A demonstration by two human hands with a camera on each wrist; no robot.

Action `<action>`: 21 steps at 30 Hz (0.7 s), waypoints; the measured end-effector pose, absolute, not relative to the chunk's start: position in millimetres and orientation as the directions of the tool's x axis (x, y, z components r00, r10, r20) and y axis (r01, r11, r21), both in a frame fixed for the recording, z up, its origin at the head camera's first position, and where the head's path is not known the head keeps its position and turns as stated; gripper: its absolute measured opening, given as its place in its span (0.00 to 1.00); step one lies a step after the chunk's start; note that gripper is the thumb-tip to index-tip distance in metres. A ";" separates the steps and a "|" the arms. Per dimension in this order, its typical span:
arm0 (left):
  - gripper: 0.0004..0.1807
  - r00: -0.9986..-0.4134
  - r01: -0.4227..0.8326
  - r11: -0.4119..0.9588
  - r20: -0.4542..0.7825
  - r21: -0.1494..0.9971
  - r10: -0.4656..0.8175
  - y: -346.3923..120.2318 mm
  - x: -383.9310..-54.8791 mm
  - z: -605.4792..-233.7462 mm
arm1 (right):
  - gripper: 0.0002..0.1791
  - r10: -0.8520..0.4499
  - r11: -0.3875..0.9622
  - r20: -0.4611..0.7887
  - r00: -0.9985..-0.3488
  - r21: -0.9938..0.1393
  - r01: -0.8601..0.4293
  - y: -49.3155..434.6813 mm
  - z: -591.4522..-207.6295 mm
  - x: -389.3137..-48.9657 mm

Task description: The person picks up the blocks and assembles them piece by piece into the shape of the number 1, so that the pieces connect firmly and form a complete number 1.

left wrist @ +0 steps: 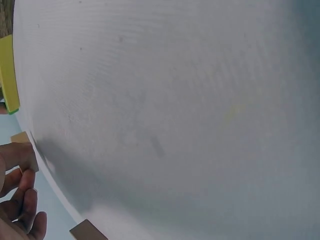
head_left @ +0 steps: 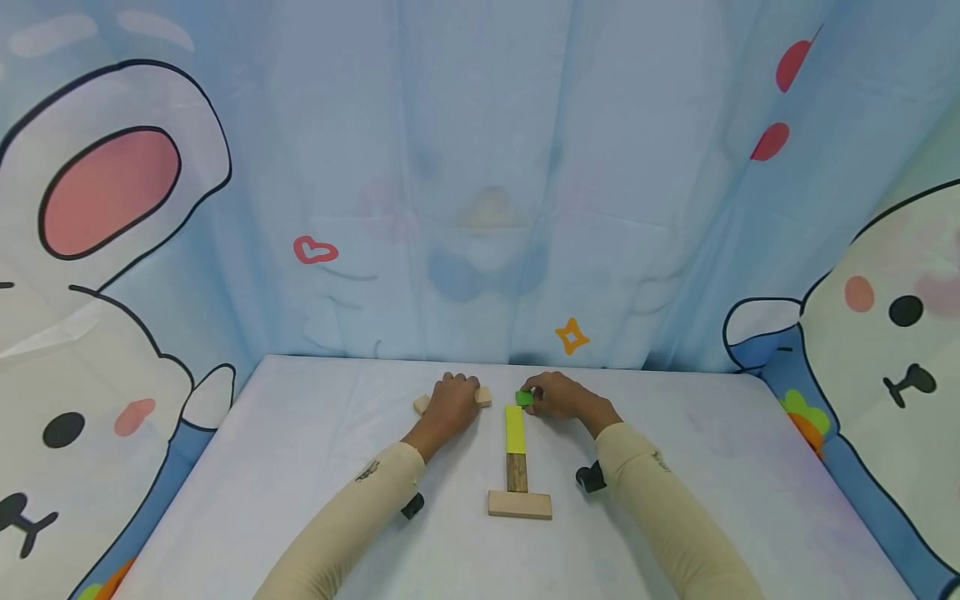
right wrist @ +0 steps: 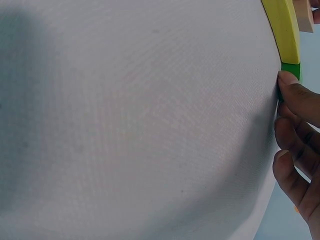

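Observation:
My left hand (head_left: 453,403) pinches a small pale wooden block (head_left: 483,397) between thumb and fingers near the table's far side. To the left of that hand lies a second pale wooden block (head_left: 421,404). Opposite, the thumb and fingers of my right hand (head_left: 557,395) pinch a green block (right wrist: 291,70), at the far end of a yellow block (head_left: 514,429). Nearer to me the yellow block meets a dark brown wood-grained block (head_left: 517,472), which runs down to a wide pale wooden block (head_left: 520,505) lying crosswise. Both sleeves are beige.
A white cloth covers the table (head_left: 390,533). Behind it hangs a light blue curtain (head_left: 465,275) printed with cartoon animals, which also spreads along both sides. A dark wrist camera (head_left: 591,477) sits under the right forearm, another (head_left: 412,506) beside the left.

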State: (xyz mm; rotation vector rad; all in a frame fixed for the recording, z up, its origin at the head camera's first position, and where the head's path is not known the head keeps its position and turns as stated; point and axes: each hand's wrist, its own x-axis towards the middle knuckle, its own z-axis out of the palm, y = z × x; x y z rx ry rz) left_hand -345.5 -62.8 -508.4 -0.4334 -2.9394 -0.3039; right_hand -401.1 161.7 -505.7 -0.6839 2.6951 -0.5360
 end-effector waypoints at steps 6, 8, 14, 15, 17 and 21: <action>0.13 -0.940 0.314 0.933 0.193 0.174 0.280 -59.3 -345.3 -508.8 | 0.22 -0.510 0.815 -0.195 -0.838 -0.422 -0.398 162.7 -507.1 -401.1; 0.13 -0.937 0.320 0.930 0.202 0.179 0.284 -58.1 -345.8 -508.6 | 0.22 -0.510 0.814 -0.192 -0.838 -0.422 -0.399 162.9 -507.4 -401.3; 0.15 -0.932 0.336 0.928 0.197 0.164 0.302 -55.0 -345.4 -506.7 | 0.22 -0.512 0.811 -0.195 -0.837 -0.430 -0.396 163.8 -508.1 -402.0; 0.15 -0.932 0.338 0.928 0.196 0.158 0.306 -54.5 -345.2 -506.7 | 0.22 -0.513 0.810 -0.196 -0.836 -0.431 -0.397 164.0 -508.3 -402.1; 0.15 -0.931 0.340 0.929 0.194 0.148 0.310 -54.0 -345.3 -506.9 | 0.22 -0.516 0.810 -0.195 -0.834 -0.430 -0.400 164.3 -508.7 -402.3; 0.16 -0.929 0.343 0.930 0.193 0.135 0.315 -53.0 -346.6 -507.3 | 0.22 -0.517 0.810 -0.192 -0.834 -0.425 -0.404 164.0 -507.5 -403.0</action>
